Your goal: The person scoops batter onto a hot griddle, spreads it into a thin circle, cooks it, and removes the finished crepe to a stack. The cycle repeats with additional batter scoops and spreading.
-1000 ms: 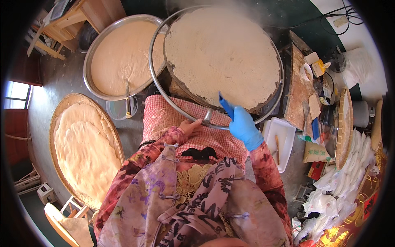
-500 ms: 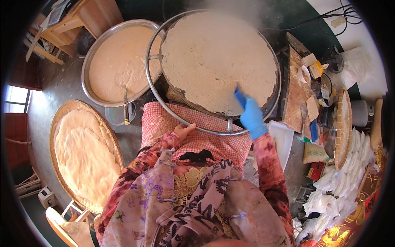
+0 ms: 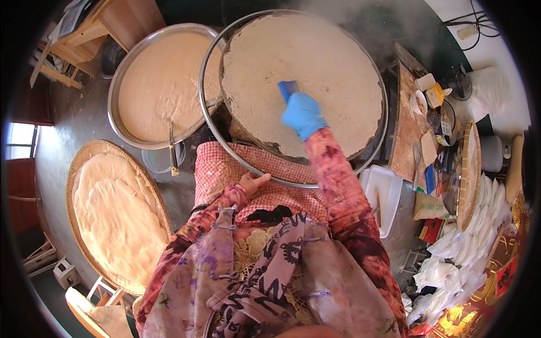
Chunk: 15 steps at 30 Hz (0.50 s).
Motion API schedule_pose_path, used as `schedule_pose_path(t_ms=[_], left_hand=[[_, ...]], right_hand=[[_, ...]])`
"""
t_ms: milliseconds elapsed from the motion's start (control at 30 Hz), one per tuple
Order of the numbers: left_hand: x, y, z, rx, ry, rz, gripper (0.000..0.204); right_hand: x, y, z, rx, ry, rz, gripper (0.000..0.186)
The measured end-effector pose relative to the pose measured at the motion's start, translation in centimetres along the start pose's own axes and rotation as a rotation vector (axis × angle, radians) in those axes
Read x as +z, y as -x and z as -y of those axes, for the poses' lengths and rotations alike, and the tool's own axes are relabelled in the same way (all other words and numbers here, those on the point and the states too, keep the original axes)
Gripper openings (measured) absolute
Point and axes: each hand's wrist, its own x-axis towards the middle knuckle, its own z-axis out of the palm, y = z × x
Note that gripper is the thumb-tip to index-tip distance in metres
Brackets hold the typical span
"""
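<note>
My right hand (image 3: 301,112), in a blue glove, grips a blue scraper (image 3: 288,88) over the middle of a large round griddle (image 3: 344,73) coated with pale batter. A metal ring (image 3: 205,67) surrounds the griddle. My left hand (image 3: 253,182), bare, is by the ring's lower edge, thumb out and fingers loosely bent over the red checked apron (image 3: 211,163); whether it touches the ring is unclear. Left of the griddle is a steel basin (image 3: 115,98) of batter with a long-handled tool (image 3: 172,146) in it.
A woven tray (image 3: 79,169) of stacked pale sheets stands at left, below a wooden desk (image 3: 124,17). Right are a cluttered board (image 3: 403,158), a white tray (image 3: 389,217) with a stick, an upright basket (image 3: 468,180) and white plastic bags (image 3: 473,242). Steam rises at top; cables (image 3: 473,22) lie behind.
My right hand with the scraper has swept from the griddle's lower right up and left to its middle. My left hand stays by the ring, slightly lower than a second ago.
</note>
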Motion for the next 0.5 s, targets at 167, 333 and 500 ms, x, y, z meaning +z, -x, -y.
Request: schedule_pose_path(t_ms=[167,333,500], left_hand=[[-0.5,-0.4,0.5,-0.025,0.03,0.019,0.043],[-0.9,-0.8,1.1,0.005,0.019,0.027,0.044],[-0.7,-0.6,0.9,-0.018,-0.04,0.006,0.046]], right_hand=[[5.1,0.8,4.3,-0.148,0.285,-0.193,0.02],[4.2,4.5,4.4,-0.209,0.066,-0.216,0.021],[-2.5,5.3,-6.7,0.041,-0.18,-0.037,0.029]])
